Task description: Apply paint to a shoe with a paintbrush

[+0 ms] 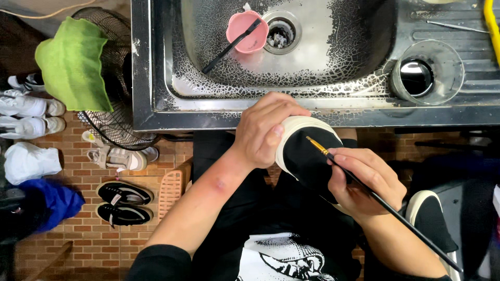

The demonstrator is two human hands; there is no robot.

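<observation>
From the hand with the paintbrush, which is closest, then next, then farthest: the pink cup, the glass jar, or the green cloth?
Measured from the right hand in the head view:
1. Glass jar, on the sink's drainboard, up and to the right.
2. Pink cup, inside the sink beside the drain.
3. Green cloth, draped on the fan at far left.

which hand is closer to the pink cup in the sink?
Left. The left hand grips the toe of the black shoe just below the sink rim, under the pink cup. The right hand, holding the paintbrush, sits lower and farther right.

Sink [156,62] is scuffed metal with crackled black staining. Shoe [307,158] looks like matt black cloth, rubbery cream rim.
</observation>
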